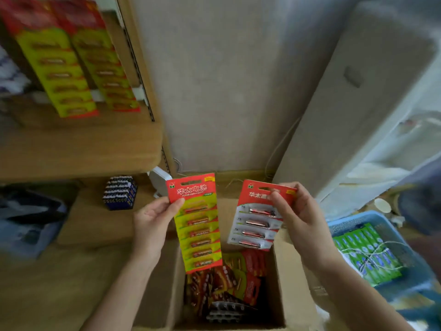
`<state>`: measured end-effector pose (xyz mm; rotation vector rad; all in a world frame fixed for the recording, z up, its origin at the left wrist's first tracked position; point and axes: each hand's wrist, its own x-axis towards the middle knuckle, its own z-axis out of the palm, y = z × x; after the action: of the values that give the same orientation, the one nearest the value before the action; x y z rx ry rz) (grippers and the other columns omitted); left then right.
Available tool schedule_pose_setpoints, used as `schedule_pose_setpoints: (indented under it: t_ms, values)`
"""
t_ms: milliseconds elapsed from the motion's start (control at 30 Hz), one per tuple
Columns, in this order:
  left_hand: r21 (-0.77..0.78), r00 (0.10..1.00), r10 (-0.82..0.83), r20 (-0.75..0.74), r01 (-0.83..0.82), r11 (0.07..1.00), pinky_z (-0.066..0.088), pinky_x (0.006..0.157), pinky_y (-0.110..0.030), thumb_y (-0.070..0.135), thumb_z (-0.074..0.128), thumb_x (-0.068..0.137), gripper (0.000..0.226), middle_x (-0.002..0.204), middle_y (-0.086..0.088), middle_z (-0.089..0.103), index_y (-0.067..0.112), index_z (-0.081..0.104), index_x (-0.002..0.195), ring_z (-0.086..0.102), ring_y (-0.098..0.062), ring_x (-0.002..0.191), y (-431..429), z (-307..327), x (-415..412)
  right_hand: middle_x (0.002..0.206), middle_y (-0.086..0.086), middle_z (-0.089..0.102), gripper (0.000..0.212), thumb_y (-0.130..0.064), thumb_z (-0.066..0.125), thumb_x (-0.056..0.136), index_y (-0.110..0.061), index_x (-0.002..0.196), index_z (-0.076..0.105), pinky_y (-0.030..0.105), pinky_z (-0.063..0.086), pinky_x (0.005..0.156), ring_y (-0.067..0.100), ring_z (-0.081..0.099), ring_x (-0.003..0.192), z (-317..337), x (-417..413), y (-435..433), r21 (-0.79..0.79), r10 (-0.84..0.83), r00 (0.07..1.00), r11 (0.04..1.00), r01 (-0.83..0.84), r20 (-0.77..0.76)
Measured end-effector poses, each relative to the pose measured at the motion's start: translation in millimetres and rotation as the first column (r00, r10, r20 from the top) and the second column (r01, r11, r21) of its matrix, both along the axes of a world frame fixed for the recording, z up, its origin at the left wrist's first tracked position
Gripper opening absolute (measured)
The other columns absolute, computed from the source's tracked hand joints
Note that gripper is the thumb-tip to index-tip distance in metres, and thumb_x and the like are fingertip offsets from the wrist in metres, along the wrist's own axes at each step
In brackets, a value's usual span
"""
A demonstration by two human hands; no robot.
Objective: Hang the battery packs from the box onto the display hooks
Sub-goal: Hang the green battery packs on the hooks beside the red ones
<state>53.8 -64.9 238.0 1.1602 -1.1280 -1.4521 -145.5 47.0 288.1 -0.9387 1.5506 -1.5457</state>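
1. The left hand pinches the long yellow-green and red card battery pack by its red header, thumb in front and the other fingers behind. Held this high, the strip hangs straight, and the slot above the thumb is free for a hook.
2. The right hand pinches the shorter red and white blister battery pack at its top right corner. Its hanging slot, just left of those fingers, is mostly uncovered.
3. Both packs face the camera side by side, probably so the types can be compared and sorted to the matching row.
4. Directly below both sets of fingers stands the open brown cardboard box, with a jumble of red and yellow-green packs inside, so much of the hanging remains.
5. Far up and left of the left fingers, two rows of hung yellow-green packs are on display; the hooks are too blurred to see. The long strip likely belongs there.
6. Right of the right fingers, a blue plastic basket holds green packs.
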Motion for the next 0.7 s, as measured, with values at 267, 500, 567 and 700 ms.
schedule_pose_setpoints:
  t_ms: [267,500,567,700]
  values:
    - [0.024,0.984,0.159,0.082,-0.161,0.987,0.053,0.065,-0.016,0.01,0.069,0.075,0.009,0.078,0.004,0.075,0.014,0.071,0.082,0.07,-0.009,0.075,-7.6,160.2,83.1,0.079,-0.002,0.071,0.007,-0.02,0.058,0.084,-0.014,0.087,0.06,0.017,0.052,0.061,0.008,0.068,0.072,154.9,61.1,-36.4,0.058,0.173,0.982,0.984,-0.169,-0.078]
    - [0.032,0.978,0.199,0.067,-0.202,0.979,0.053,0.061,-0.013,0.006,0.067,0.077,0.009,0.077,0.004,0.075,0.012,0.07,0.084,0.07,-0.007,0.072,-29.9,219.3,144.1,0.078,-0.007,0.072,0.006,-0.015,0.062,0.082,-0.01,0.086,0.062,0.014,0.053,0.059,0.007,0.069,0.07,207.6,128.9,-71.0,0.105,0.197,0.979,0.976,-0.191,-0.053]
    - [0.036,0.978,0.192,0.075,-0.195,0.98,0.052,0.059,-0.011,0.005,0.067,0.078,0.009,0.076,0.004,0.075,0.011,0.069,0.084,0.07,-0.006,0.071,-42.7,222.7,159.7,0.079,-0.007,0.072,0.004,-0.013,0.061,0.083,-0.01,0.085,0.061,0.013,0.053,0.059,0.006,0.069,0.071,208.1,148.0,-83.4,0.112,0.197,0.98,0.975,-0.192,-0.038]
    - [0.076,0.98,0.195,0.046,-0.198,0.977,0.05,0.056,-0.009,0.008,0.069,0.077,0.009,0.076,0.003,0.075,0.009,0.07,0.085,0.07,-0.005,0.069,-80.0,217.4,190.2,0.078,-0.007,0.072,0.004,-0.011,0.06,0.082,-0.009,0.085,0.061,0.011,0.051,0.057,0.005,0.069,0.069,202.1,187.0,-115.7,0.116,0.15,0.989,0.982,-0.146,-0.021]
